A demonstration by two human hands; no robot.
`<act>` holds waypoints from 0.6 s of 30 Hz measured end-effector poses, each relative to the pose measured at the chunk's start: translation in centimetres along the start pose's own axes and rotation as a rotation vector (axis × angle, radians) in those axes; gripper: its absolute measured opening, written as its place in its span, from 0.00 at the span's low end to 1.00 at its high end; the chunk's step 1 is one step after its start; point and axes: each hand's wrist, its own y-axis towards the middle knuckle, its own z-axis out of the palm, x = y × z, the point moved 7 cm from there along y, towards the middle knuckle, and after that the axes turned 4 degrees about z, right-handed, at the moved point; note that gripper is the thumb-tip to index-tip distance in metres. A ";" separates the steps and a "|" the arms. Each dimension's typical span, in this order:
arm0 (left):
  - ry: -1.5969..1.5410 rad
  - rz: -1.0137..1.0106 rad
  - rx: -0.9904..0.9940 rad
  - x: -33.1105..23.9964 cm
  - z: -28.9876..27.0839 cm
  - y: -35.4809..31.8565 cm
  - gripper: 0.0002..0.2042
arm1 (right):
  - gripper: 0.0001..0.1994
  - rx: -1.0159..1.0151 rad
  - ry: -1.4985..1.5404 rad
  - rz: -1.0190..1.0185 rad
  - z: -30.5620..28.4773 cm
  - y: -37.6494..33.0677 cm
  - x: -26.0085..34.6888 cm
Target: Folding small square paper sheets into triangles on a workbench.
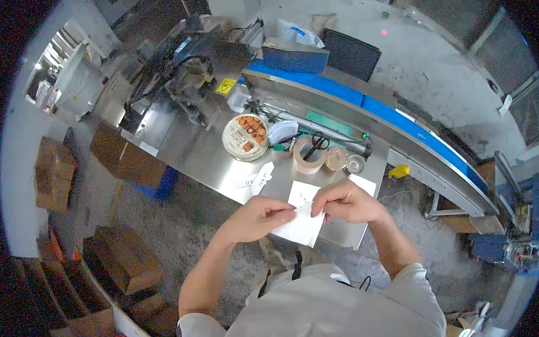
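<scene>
I note a white fabric shirt [328, 309] nearest. Left to right: smooth metal bench [198, 156]; round printed tin [236, 147]; left hand [256, 219] pinching a flat white paper [303, 228] at the bench's front edge; right hand [351, 202] pinching it also.

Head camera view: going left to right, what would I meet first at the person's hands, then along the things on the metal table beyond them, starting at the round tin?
At the hands: left hand → white paper → right hand. Beyond: round tin → big tape roll → smaller tape roll → small grey round thing.
</scene>
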 end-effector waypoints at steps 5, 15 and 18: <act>0.012 0.017 -0.309 1.2 -1.0 -0.2 0.11 | 0.13 -0.439 0.173 -0.071 -2.6 0.5 -1.8; -0.434 0.149 -0.827 2.8 0.9 0.2 0.10 | 0.19 -0.635 0.437 -0.044 1.3 3.9 -6.6; -0.297 0.208 -0.769 1.3 -0.3 0.0 0.17 | 0.15 -0.314 0.201 0.059 -0.3 3.8 -7.7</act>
